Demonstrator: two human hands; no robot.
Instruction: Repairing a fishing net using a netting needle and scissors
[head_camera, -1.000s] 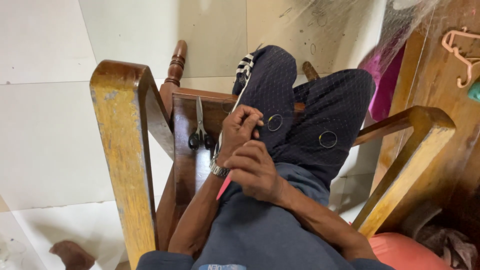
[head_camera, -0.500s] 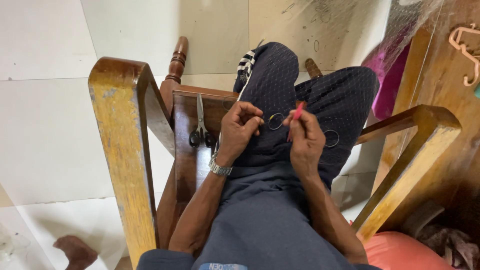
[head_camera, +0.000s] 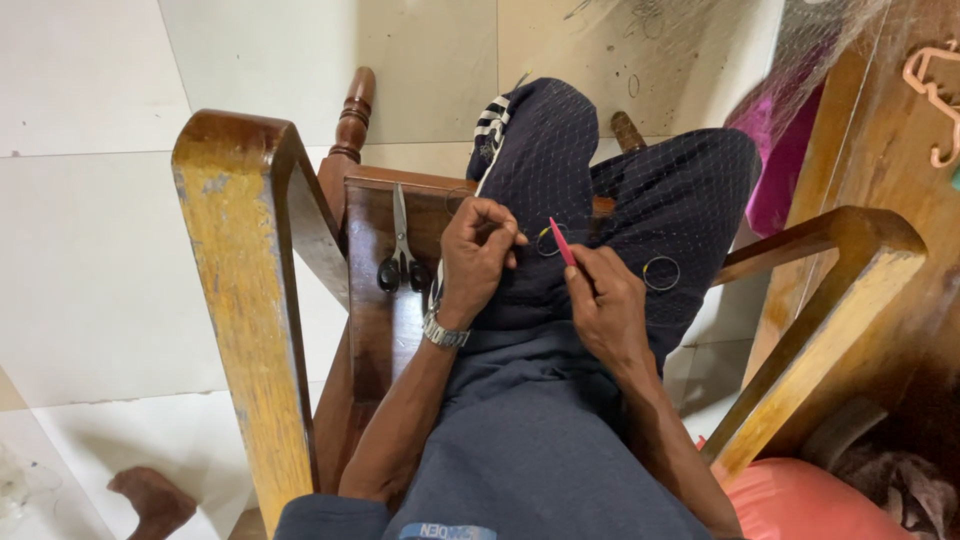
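I sit in a wooden chair with a fine net (head_camera: 640, 190) spread over my dark trousers. My left hand (head_camera: 478, 255), with a metal watch on its wrist, pinches the net next to a small metal ring (head_camera: 549, 240). My right hand (head_camera: 603, 300) holds a thin red netting needle (head_camera: 562, 242) whose tip points up beside that ring. A second metal ring (head_camera: 661, 273) lies on my right thigh, just right of the right hand.
Black-handled scissors (head_camera: 401, 258) lie on the chair seat left of my thigh. Wooden armrests stand on the left (head_camera: 250, 290) and right (head_camera: 840, 290). Pink cloth (head_camera: 775, 160) hangs at the right, a red cushion (head_camera: 810, 500) sits lower right, and pale floor tiles lie to the left.
My right hand rose from under the left hand with the red needle and now holds it beside the ring. The left hand stays pinching the net.
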